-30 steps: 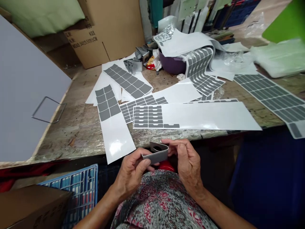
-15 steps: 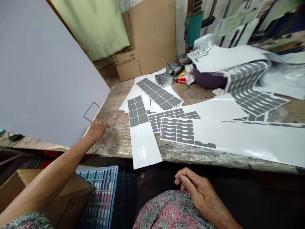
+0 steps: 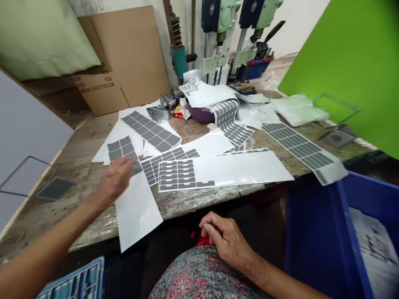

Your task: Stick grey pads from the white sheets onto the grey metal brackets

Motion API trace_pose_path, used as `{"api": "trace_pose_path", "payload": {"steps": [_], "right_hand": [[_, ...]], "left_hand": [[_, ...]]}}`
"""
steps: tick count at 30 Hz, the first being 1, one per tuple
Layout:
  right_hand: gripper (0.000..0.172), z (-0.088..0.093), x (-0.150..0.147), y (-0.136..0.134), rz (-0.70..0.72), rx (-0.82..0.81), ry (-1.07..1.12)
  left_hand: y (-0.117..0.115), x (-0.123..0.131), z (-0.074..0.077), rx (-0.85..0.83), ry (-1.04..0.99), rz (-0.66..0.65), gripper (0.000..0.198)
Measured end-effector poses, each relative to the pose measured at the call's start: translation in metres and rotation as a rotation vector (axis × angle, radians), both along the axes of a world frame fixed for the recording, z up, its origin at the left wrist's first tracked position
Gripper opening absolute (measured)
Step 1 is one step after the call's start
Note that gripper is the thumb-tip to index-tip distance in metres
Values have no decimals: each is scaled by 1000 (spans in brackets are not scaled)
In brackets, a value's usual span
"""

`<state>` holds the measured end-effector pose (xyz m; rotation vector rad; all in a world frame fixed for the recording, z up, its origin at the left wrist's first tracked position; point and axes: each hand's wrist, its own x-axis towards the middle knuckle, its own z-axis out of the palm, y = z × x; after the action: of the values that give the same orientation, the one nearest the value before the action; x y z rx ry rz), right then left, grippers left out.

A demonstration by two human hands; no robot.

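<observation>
My left hand (image 3: 116, 179), fingers bent and slightly blurred, is over a white backing sheet (image 3: 137, 216) with grey square stickers (image 3: 124, 144) at its far end. Its fingertips are at the lowest stickers; whether they pinch one is hidden. To its left, a grey square piece (image 3: 56, 189) lies by a thin wire frame (image 3: 26, 176) at the pale panel's edge. My right hand (image 3: 226, 237) rests closed above my lap, thumb against fingers, with nothing visible in it. Beyond lies a wide sheet of notched grey stickers (image 3: 177, 174).
More sticker sheets (image 3: 151, 129) overlap across the worktable (image 3: 199, 202). A purple bowl (image 3: 199, 114) stands behind under loose sheets. Drill-like machines (image 3: 226, 20) stand at the back. On the right are a green panel (image 3: 352, 74) and a blue bin (image 3: 314, 232); a blue crate (image 3: 77, 278) sits lower left.
My view has turned right, bringing the green panel and blue bin into sight. My left hand has moved from beside the wire frame to the square-sticker sheet. My right hand stays at my lap.
</observation>
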<state>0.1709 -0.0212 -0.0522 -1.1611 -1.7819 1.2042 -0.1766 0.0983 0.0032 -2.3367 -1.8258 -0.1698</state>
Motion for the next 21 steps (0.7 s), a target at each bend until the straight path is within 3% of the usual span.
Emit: {"api": "trace_pose_path", "payload": {"steps": [2,4,6,8,11,16,21], "right_hand": [[18,5,13,17,-76,131,-82],[15,11,26,39,-126,290,-196],[14,16,36,61,-127,398,-363],[15,19,40,79,-117,425,-547],[15,17,37,92,-125,389,-723],[12,9,31,93,-177,338,-754],[10,12,30,95,-182,295,-761]], "left_hand": [[-3,61,-16,-3,-131,-171,29],[-6,118,-30,-56,-438,-358,27],[-6,164,-39,-63,-488,-420,27],[-1,193,-45,-64,-509,-421,26],[6,211,-54,-64,-524,-332,27],[2,218,-69,-79,-524,-161,36],[-3,222,-67,-76,-504,-127,35]]}}
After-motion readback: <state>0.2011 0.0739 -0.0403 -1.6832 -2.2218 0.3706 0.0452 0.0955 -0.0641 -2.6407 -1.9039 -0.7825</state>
